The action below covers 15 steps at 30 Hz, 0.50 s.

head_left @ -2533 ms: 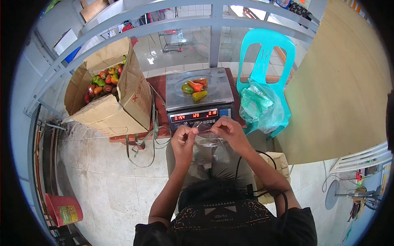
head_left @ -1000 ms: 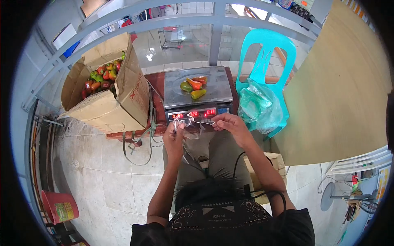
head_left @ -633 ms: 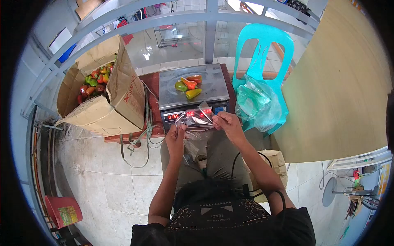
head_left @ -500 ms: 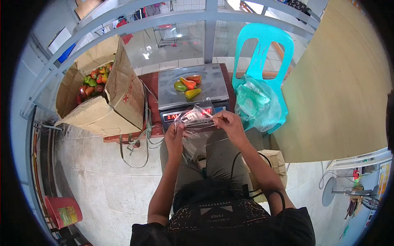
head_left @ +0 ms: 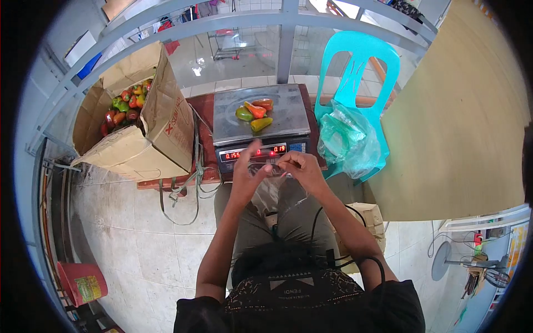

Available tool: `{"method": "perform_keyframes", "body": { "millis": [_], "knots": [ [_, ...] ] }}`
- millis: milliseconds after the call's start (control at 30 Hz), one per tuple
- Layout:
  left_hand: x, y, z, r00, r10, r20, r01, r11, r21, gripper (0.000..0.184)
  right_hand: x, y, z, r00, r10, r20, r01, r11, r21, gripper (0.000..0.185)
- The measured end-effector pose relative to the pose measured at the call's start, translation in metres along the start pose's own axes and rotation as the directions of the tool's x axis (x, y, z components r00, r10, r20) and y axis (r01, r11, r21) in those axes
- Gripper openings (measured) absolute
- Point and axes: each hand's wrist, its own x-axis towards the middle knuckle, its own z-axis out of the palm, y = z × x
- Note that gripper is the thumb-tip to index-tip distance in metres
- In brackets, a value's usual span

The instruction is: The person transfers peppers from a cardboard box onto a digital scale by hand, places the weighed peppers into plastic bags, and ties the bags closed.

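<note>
So the right hand has a pinch grip on some clear plastic, over the lap near the scale. Left hand has its fingers raised and blurry, thumb right by the pinch; can't tell if its grip has any plastic. Peppers are bunched mid-pan, probably so the pan carries them all, and the display faces the person for easy reading: 0.155 and 0.19, middle number partly hidden. The black top says FENDI.
</note>
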Motion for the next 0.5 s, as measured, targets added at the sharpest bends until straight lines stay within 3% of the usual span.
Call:
{"method": "perform_keyframes", "body": {
  "millis": [33,133,167,233,367,500],
  "knots": [
    [0.003,0.001,0.000,0.995,0.014,0.100,-0.014,1.000,-0.001,0.027,0.000,-0.003,0.000,0.999,0.024,0.025,-0.023,0.999,-0.032,0.022],
    [0.002,-0.009,0.007,0.934,-0.243,0.263,0.301,0.930,-0.211,0.016,0.001,0.001,-0.003,0.999,0.016,0.050,-0.006,0.983,-0.182,0.021],
    [0.002,-0.012,0.011,0.952,-0.220,0.215,0.265,0.940,-0.214,0.014,0.001,0.005,-0.005,0.999,0.001,0.051,0.011,0.971,-0.241,0.020],
    [0.001,-0.015,0.019,0.978,-0.174,0.117,0.196,0.957,-0.213,0.014,0.000,0.010,-0.006,0.997,0.040,0.068,-0.029,0.989,-0.144,0.020],
    [0.001,-0.019,0.018,0.975,-0.221,0.032,0.220,0.926,-0.307,0.015,-0.003,0.014,-0.003,0.995,0.021,0.100,-0.024,0.999,0.031,0.024],
    [0.006,-0.007,0.013,0.977,-0.213,0.004,0.209,0.954,-0.217,0.016,-0.005,0.013,-0.010,0.987,0.105,0.125,-0.097,0.993,-0.070,0.025]
  ]
}}
